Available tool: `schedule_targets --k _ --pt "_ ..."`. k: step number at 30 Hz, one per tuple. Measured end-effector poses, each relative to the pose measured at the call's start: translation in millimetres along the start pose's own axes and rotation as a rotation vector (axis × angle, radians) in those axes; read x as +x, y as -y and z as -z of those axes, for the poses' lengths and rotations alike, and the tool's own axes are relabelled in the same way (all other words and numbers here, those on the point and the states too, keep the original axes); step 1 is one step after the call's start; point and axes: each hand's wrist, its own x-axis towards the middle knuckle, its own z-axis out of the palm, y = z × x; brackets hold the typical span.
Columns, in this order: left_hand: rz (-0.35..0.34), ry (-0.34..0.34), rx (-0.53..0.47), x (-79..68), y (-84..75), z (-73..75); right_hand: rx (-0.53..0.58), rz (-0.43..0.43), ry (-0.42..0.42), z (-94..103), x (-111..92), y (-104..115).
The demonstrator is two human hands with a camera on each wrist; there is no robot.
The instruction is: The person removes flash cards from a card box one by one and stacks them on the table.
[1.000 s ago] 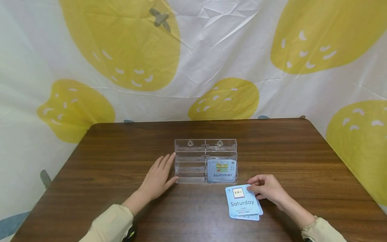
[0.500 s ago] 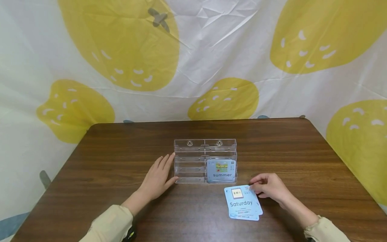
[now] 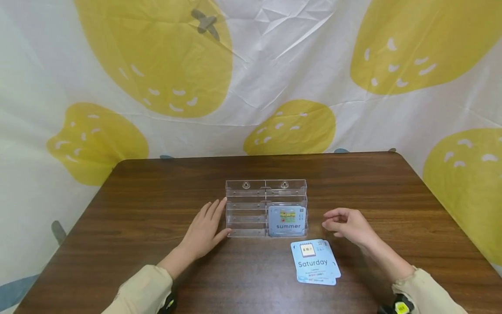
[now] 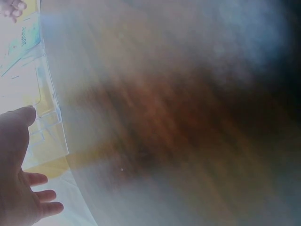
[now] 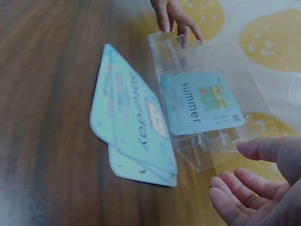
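Note:
A clear plastic card rack (image 3: 246, 207) with tiered pockets in two columns stands on the table. One light-blue card (image 3: 287, 221) reading "summer" sits in its lower right pocket. My left hand (image 3: 203, 229) is spread flat at the rack's left side, its fingertips and thumb right at the edge. Before the rack's right end lie several overlapping light-blue cards (image 3: 315, 263), the top one reading "Saturday"; the right wrist view shows their fanned edges. Above and to the right of these cards, my right hand (image 3: 350, 226) holds nothing, with thumb and fingers apart and loosely bent (image 5: 263, 188).
The brown wood-grain table (image 3: 164, 187) extends to rounded far corners. Behind it hangs a white cloth (image 3: 188, 139) printed with yellow fruit. Dark wristbands (image 3: 401, 305) show at both cuffs.
My right hand has let go of the "Saturday" cards and lifted up and away toward the back. The cards shifted slightly as they were released. My left hand stays at the rack.

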Motion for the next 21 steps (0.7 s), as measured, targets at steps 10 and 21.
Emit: schedule_targets --k 10,21 --pt "-0.002 0.004 0.011 0.9 0.3 0.5 -0.022 0.109 0.000 -5.5 7.5 12.4" --pt "0.001 0.007 0.004 0.0 -2.2 2.9 -0.016 0.189 -0.102 -14.6 16.3 21.0"
